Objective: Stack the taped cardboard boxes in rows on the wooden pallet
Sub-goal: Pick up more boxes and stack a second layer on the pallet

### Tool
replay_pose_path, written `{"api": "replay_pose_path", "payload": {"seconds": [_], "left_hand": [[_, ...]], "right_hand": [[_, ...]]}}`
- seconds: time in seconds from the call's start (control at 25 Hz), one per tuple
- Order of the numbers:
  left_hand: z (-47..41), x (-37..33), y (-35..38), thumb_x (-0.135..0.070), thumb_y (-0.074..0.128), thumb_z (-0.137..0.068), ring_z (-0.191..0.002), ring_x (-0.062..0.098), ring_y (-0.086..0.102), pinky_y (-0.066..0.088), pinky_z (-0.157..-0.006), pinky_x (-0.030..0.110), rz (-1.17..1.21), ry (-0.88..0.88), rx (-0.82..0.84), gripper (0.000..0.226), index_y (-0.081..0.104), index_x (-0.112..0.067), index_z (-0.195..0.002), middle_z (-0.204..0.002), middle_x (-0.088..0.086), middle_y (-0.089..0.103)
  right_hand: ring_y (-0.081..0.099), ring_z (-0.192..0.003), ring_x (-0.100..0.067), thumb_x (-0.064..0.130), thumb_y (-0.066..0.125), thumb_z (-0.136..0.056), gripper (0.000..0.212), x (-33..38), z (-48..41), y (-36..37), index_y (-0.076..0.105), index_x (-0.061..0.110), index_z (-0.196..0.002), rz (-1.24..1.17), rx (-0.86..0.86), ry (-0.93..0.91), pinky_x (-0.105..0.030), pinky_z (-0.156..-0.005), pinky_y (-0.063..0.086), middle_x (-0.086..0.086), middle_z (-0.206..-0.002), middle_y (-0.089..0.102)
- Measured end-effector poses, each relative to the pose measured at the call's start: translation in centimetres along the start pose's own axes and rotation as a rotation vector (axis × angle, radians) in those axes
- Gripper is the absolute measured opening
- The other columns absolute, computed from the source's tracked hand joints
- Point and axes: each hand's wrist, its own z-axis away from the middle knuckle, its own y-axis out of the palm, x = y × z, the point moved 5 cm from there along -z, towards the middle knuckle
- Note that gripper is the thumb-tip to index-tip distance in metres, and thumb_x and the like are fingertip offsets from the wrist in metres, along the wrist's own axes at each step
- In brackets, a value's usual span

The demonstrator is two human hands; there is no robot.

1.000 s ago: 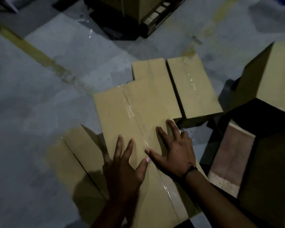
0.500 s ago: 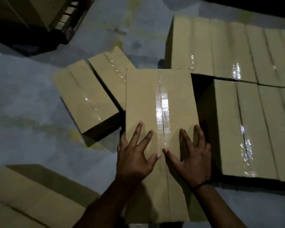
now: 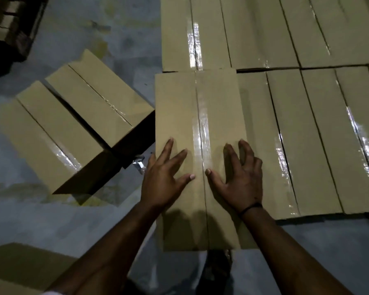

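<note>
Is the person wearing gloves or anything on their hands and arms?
No gloves. The left hand and the right hand are bare, and no rings show. A thin dark band goes round the right wrist. The left forearm and the right forearm are bare too. A small pale patch at the bottom edge might be a sleeve, but too little shows to tell.

The floor (image 3: 30, 222) is grey concrete, blotchy and worn, with faded yellow paint (image 3: 101, 46) in patches. The light is dim and throws hard shadows. A small shiny scrap (image 3: 139, 165) lies on the floor.
</note>
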Motion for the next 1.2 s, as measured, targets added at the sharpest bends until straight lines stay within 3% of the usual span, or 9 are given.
{"api": "replay_pose_path", "payload": {"seconds": [0.12,0.24,0.36,0.52,0.68,0.84,1.0,1.2], "left_hand": [[-1.7,0.5,2.3,-0.038,0.082,-0.085,-0.157,0.029,0.011,0.032,-0.121,0.051,0.057,-0.051,0.065,0.085,0.036,-0.040,-0.157,-0.172,-0.006,-0.006],[-1.9,1.1,3.7,-0.033,0.083,-0.084,-0.157,0.032,0.011,0.030,-0.123,0.044,0.011,-0.120,0.129,0.096,0.027,-0.030,-0.162,-0.171,0.008,-0.012],[-1.7,1.4,3.6,-0.031,0.083,-0.085,-0.156,0.031,0.015,0.029,-0.120,0.038,0.057,-0.191,0.119,0.100,0.020,-0.027,-0.164,-0.171,0.010,-0.011],[-1.7,1.4,3.7,-0.030,0.081,-0.087,-0.157,0.030,0.013,0.029,-0.120,0.040,0.063,-0.196,0.118,0.100,0.017,-0.029,-0.164,-0.171,0.007,-0.012],[-1.6,1.8,3.7,-0.030,0.081,-0.087,-0.156,0.030,0.016,0.033,-0.118,0.043,0.066,-0.206,0.128,0.098,0.019,-0.032,-0.163,-0.172,0.004,-0.009],[-1.5,1.5,3.0,-0.026,0.081,-0.087,-0.152,0.033,0.027,0.037,-0.116,0.043,0.023,-0.187,0.088,0.090,0.029,-0.028,-0.161,-0.172,0.007,0.005],[-2.3,0.9,2.0,-0.023,0.081,-0.087,-0.146,0.035,0.035,0.041,-0.112,0.043,-0.029,-0.153,0.082,0.085,0.035,-0.022,-0.158,-0.169,0.013,0.017],[-3.7,1.0,2.0,-0.024,0.084,-0.085,-0.148,0.038,0.033,0.040,-0.115,0.046,-0.039,-0.155,0.125,0.090,0.034,-0.023,-0.160,-0.170,0.014,0.010]], "right_hand": [[0.019,-0.146,-0.037,0.070,0.061,-0.085,0.091,-3.0,-0.8,1.9,0.029,0.030,-0.160,0.032,0.187,0.026,-0.055,-0.115,0.032,-0.005,-0.169,0.006],[-0.001,-0.153,-0.040,0.080,0.050,-0.082,0.098,-5.1,1.5,3.5,0.014,0.035,-0.161,0.204,0.386,-0.007,-0.060,-0.117,0.019,-0.008,-0.170,-0.009],[-0.024,-0.151,-0.044,0.090,0.048,-0.076,0.117,-5.9,5.1,3.7,-0.010,0.034,-0.162,0.240,0.490,-0.029,-0.062,-0.122,0.001,-0.012,-0.165,-0.033],[-0.041,-0.144,-0.042,0.090,0.063,-0.065,0.145,-6.6,8.1,3.7,-0.035,0.031,-0.153,0.276,0.592,-0.025,-0.054,-0.125,-0.010,-0.020,-0.151,-0.051],[-0.036,-0.147,-0.040,0.077,0.070,-0.074,0.142,-7.1,8.3,3.3,-0.037,0.028,-0.152,0.280,0.594,-0.034,-0.048,-0.127,-0.005,-0.024,-0.153,-0.047],[-0.031,-0.150,-0.039,0.078,0.068,-0.075,0.138,-7.0,8.1,3.6,-0.033,0.029,-0.155,0.265,0.562,-0.036,-0.043,-0.123,-0.008,-0.025,-0.158,-0.039],[-0.020,-0.154,-0.038,0.075,0.068,-0.078,0.130,-6.7,7.5,3.5,-0.023,0.028,-0.160,0.247,0.530,-0.004,-0.044,-0.127,0.000,-0.025,-0.164,-0.027],[-0.012,-0.156,-0.039,0.066,0.068,-0.085,0.122,-6.5,6.9,3.5,-0.018,0.026,-0.161,0.251,0.531,0.022,-0.042,-0.126,0.002,-0.026,-0.166,-0.019]]}}
